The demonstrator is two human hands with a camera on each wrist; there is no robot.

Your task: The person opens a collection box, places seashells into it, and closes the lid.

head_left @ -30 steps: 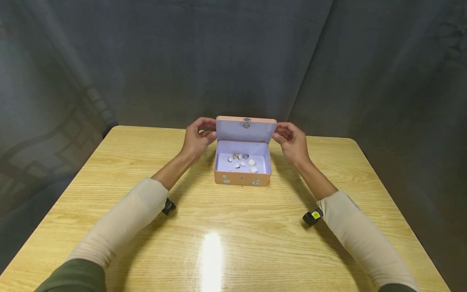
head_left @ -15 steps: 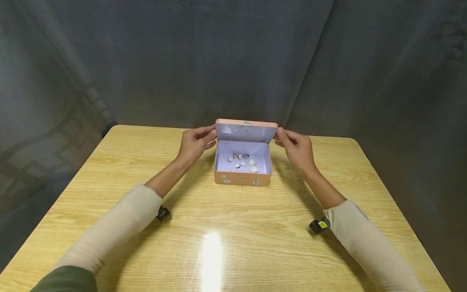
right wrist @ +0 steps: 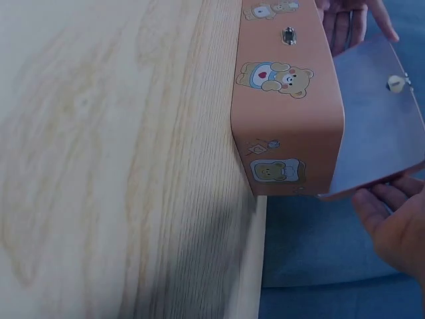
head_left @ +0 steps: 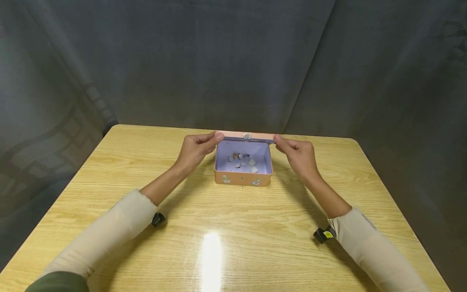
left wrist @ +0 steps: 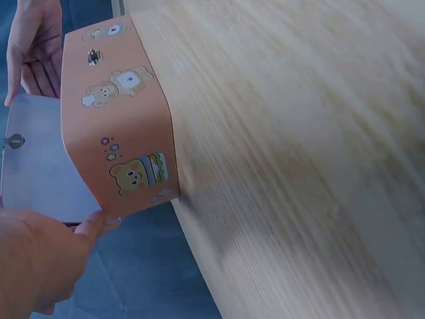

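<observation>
A small peach tin box (head_left: 242, 178) with bear pictures and a lilac inside stands on the wooden table (head_left: 233, 235). Several small shells (head_left: 242, 160) lie in it. Its hinged lid (head_left: 244, 136) is tilted low over the back of the box, partly open. My left hand (head_left: 213, 140) pinches the lid's left end and my right hand (head_left: 279, 140) pinches its right end. The left wrist view shows the box side (left wrist: 119, 133), the lid's lilac underside (left wrist: 33, 166) and my left hand (left wrist: 86, 229) at its corner. In the right wrist view, the box (right wrist: 285, 100) and lid (right wrist: 378, 126) sit above my right hand (right wrist: 392, 226).
Dark grey curtains (head_left: 233, 61) hang close behind the table. The table's far edge runs just behind the box, and its right edge (head_left: 368, 162) is near my right arm. Bare wood stretches between the box and me.
The lid has swung down from nearly upright to a low tilt over the box. Both hands came down and forward with it, keeping hold of its ends.
</observation>
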